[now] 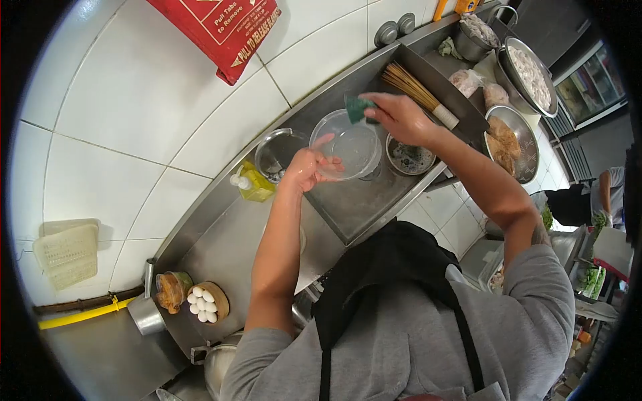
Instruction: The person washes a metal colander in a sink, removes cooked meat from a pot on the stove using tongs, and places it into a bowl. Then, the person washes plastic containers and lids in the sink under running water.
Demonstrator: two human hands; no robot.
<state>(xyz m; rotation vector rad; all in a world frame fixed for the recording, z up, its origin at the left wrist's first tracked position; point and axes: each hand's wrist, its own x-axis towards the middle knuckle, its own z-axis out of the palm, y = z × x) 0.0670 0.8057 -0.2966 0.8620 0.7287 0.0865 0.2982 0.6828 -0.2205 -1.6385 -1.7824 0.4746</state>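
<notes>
My left hand (309, 168) grips a clear round plastic container (354, 152), tilted over the sink (348, 210), with the thumb and fingers at its side. My right hand (404, 119) is closed on a green scouring pad (358, 109) at the container's upper rim. Below the right hand is a metal bowl (409, 159) with dark, foamy liquid in it. Another metal bowl (273, 151) stands behind my left hand, beside a pump bottle of yellow liquid (254, 184). A bundled bamboo brush (414, 90) lies past my right hand.
Metal pots and a basin of pale food (529, 73) stand at the upper right, above a colander (525, 144). White eggs in a round box (206, 304) and a metal dipper (147, 314) are at the lower left. A co-worker (575, 200) stands at far right.
</notes>
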